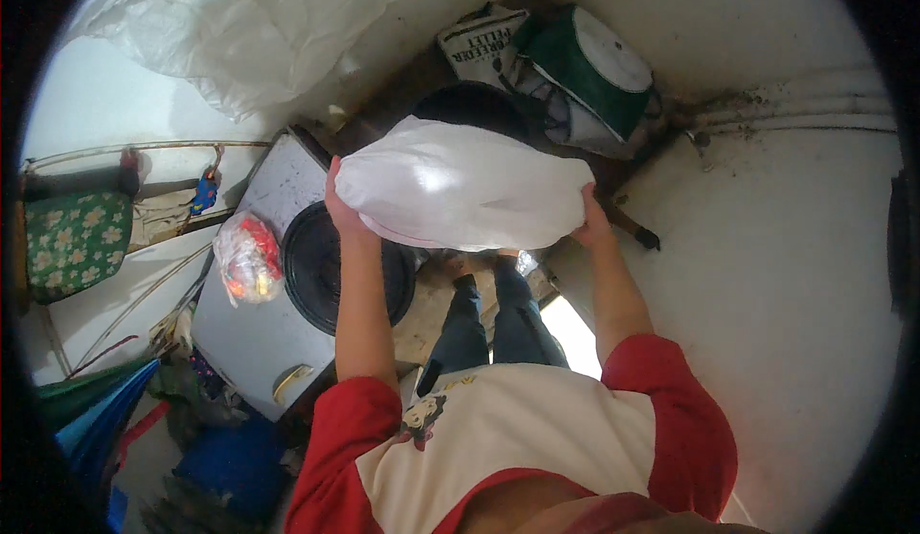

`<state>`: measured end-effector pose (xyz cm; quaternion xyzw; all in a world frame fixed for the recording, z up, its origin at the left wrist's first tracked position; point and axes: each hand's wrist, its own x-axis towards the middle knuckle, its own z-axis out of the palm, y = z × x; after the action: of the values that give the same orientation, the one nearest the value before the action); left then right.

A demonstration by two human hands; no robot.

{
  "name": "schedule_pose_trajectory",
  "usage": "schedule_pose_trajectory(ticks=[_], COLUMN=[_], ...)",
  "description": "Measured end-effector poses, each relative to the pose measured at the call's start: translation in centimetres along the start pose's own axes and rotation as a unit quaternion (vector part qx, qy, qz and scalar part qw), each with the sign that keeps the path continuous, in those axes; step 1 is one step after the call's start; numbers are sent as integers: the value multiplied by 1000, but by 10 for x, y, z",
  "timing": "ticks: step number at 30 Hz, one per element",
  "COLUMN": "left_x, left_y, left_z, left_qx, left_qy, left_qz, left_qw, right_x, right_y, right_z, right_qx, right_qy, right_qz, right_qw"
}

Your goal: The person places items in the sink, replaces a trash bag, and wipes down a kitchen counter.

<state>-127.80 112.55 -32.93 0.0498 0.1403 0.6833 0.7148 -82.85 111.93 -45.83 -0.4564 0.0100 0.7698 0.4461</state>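
Observation:
Stretched crosswise in front of my body is a white bag (465, 184), smooth and slightly bulging, perhaps plastic or cloth. My left hand (343, 201) grips its left end, fingers mostly hidden behind it. Around the right end my right hand (591, 220) is closed, thumb side showing. Just beyond the bag, the dark round rim of a black bucket (470, 105) shows; the bag covers its near part. A round black lid (311, 271) lies to the left, under my left forearm.
The lid and a clear plastic bag with red contents (248, 258) rest on a pale cabinet top (225, 333). Green-and-white sacks (585, 74) sit in the far corner. Wall pipes (795, 124) run at right. A folded umbrella (105, 429) and blue item (235, 467) are lower left.

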Motion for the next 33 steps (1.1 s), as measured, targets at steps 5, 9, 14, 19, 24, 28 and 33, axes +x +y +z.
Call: schedule_pose_trajectory(ticks=[5, 9, 14, 19, 24, 28, 33], left_x=[9, 6, 51, 11, -44, -34, -34], left_y=[-52, -94, 1, -37, -82, -59, -21], left_z=[51, 82, 17, 10, -54, -88, -111], left_qx=[90, 217, 435, 650, 748, 803, 646], left_qy=[202, 208, 147, 110, 260, 268, 185], left_qz=[-101, -232, -320, -40, 54, 59, 25], left_qw=[970, 925, 829, 751, 609, 530, 740], right_x=[-14, -45, -9, -9, 6, -9, 2], right_y=[14, 12, -67, -67, -8, 26, 32], right_z=[52, 178, 188, 210, 175, 170, 188], right_qx=[-641, -670, -585, -287, -209, -332, -396], right_qy=[196, -19, -115, 79, -86, -171, -217], right_qz=[-480, -454, -337, -143, 151, 240, 315], right_qw=[566, 587, 729, 944, 962, 896, 835])
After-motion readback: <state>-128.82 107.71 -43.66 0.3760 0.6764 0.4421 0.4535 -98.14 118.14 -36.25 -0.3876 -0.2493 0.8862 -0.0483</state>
